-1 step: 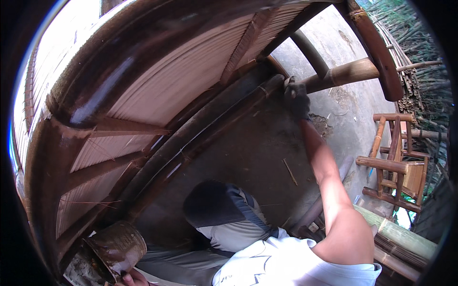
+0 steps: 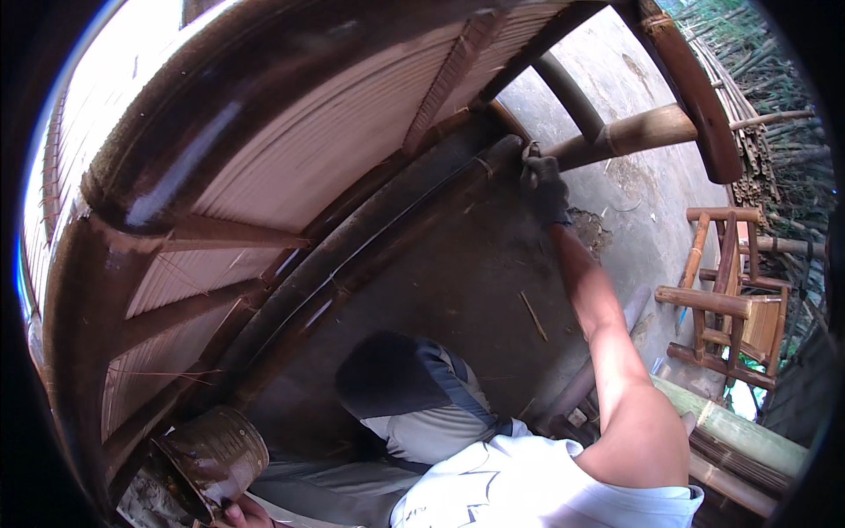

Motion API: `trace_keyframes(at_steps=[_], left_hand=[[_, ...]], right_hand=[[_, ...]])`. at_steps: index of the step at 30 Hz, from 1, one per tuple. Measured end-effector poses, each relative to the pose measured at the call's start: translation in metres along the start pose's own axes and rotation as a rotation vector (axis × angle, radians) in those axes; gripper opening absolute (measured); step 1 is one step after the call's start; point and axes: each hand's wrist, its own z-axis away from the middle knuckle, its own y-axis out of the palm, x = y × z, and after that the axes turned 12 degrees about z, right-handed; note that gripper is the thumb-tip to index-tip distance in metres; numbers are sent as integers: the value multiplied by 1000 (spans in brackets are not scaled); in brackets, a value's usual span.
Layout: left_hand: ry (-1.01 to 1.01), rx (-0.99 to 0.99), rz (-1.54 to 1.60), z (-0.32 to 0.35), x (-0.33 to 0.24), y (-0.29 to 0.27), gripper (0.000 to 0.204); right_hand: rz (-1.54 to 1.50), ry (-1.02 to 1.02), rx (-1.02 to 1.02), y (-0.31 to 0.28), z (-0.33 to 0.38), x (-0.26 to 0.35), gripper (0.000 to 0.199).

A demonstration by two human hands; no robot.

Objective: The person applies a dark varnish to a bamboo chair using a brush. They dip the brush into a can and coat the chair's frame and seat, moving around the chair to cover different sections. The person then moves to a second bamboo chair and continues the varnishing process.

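Observation:
My right hand (image 2: 546,189), in a dark grey glove, reaches far out to a corner of a large dark brown bamboo frame (image 2: 378,233). Its fingers are closed against the end of a long pole, where a crossbar (image 2: 634,138) branches off. Whatever they hold, if anything, is too small to make out. At the lower left, my left hand (image 2: 242,512) grips the rim of a tilted, stained tin can (image 2: 220,449); its fingertips look dark. Only part of this hand shows. The can's inside is mostly hidden.
Pale slatted panels (image 2: 290,176) fill the frame on the left. A small bamboo chair (image 2: 726,299) stands on the concrete floor (image 2: 656,198) at right. Cut bamboo poles (image 2: 748,427) lie by my right shoulder. My bent knee (image 2: 387,374) is below the frame. A thin stick (image 2: 533,315) lies on the floor.
My right hand has shifted very slightly left at the frame corner, its fingers at a slightly different angle. The left hand still holds the tin can.

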Motion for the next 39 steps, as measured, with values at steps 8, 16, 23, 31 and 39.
trace_keyframes(at_steps=[8,16,23,31,39], left_hand=[[40,33,-59,-8,5,-27,28],[48,77,-41,-10,0,4,39],[2,-50,-33,-9,14,-9,50],[3,172,-42,-26,20,-12,56],[113,233,-56,-30,26,21,51]], right_hand=[[-39,-193,113,-36,48,-47,23],[-416,843,-18,-38,41,-69,27],[-529,833,90,-37,43,-71,27],[358,-701,1,-13,26,-4,21],[32,-171,291,-42,31,9,18]])
